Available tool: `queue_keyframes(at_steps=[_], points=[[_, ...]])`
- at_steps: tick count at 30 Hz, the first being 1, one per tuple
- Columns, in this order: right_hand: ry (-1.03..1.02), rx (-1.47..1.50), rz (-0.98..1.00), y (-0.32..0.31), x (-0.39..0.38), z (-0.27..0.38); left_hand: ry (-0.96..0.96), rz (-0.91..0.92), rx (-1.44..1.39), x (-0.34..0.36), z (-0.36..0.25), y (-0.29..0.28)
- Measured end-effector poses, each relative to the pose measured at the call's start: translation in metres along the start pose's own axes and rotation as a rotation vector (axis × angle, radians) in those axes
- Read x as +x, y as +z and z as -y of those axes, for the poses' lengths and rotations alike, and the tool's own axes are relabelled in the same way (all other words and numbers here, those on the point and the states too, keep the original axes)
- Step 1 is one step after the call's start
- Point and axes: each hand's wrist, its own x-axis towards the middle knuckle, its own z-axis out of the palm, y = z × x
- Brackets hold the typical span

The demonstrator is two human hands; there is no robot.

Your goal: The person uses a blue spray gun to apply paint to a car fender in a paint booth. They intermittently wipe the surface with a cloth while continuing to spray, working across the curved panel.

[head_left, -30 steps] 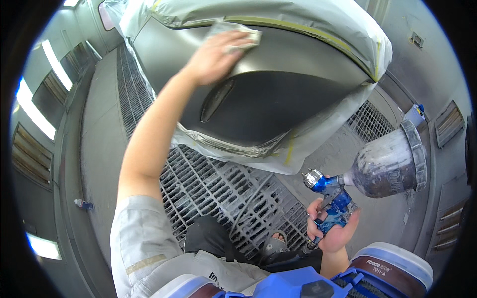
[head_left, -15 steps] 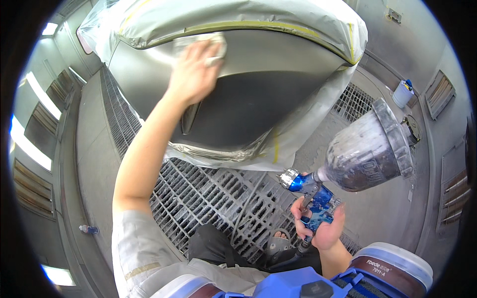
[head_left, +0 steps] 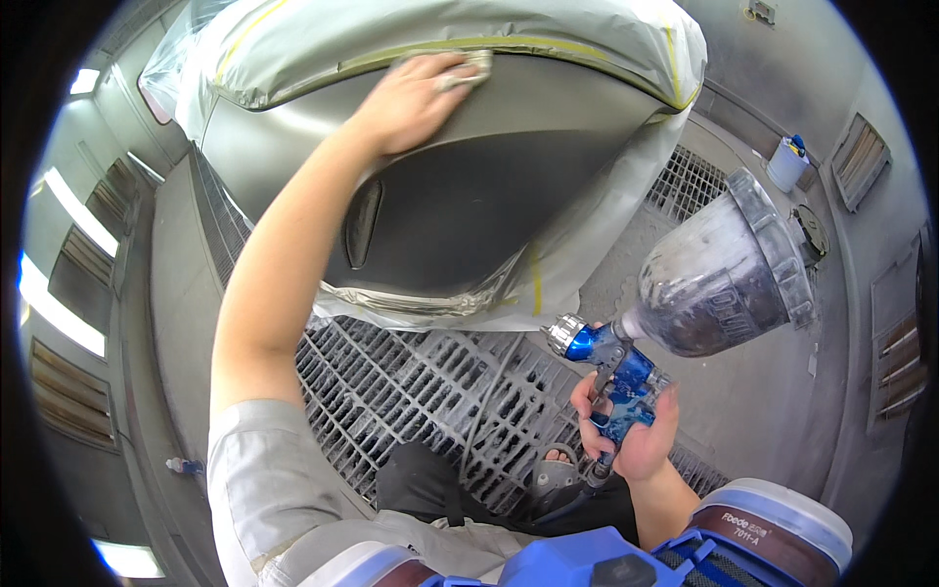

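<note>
My left hand presses a folded, pale cloth against the upper edge of a satin grey vehicle panel, beside the taped seam. The panel has a darker lower area and a narrow recess. White sheeting with yellow-green tape borders it. At lower right, my right hand grips a blue spray gun with a silver nozzle and a large, paint-smeared cup on top. The gun is held apart from the panel.
Floor grating lies under my feet, with a hose across it. A white bucket stands by the right wall, a small bottle by the left. Vented walls with lights surround the panel. A blue respirator fills the bottom edge.
My left hand with the cloth has moved rightward along the panel's upper edge over the last half second. The view has shifted a little. The spray gun remains in my right hand.
</note>
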Motion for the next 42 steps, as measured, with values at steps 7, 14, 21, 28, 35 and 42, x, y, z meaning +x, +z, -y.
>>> queue_keyframes(at_steps=[7, 14, 21, 28, 35, 42], points=[[-0.01, 0.02, 0.029, -0.001, 0.0, 0.002, -0.278, -0.082, -0.009, -0.137, 0.072, -0.052], [-0.064, 0.043, 0.023, -0.004, -0.002, 0.001, -0.557, -0.462, -0.082, -0.195, 0.05, -0.013], [-0.071, -0.034, -0.055, -0.002, -0.002, -0.006, -0.28, -0.21, 0.328, -0.062, -0.072, 0.042], [-0.132, 0.014, -0.128, -0.003, -0.003, -0.011, -0.076, -0.098, 0.229, 0.045, -0.18, 0.117], [-0.171, 0.008, -0.16, -0.002, -0.005, -0.012, 0.034, -0.004, 0.264, 0.027, -0.135, 0.101], [-0.174, 0.046, -0.146, -0.007, -0.009, -0.012, -0.385, -0.197, 0.179, -0.126, 0.025, 0.004]])
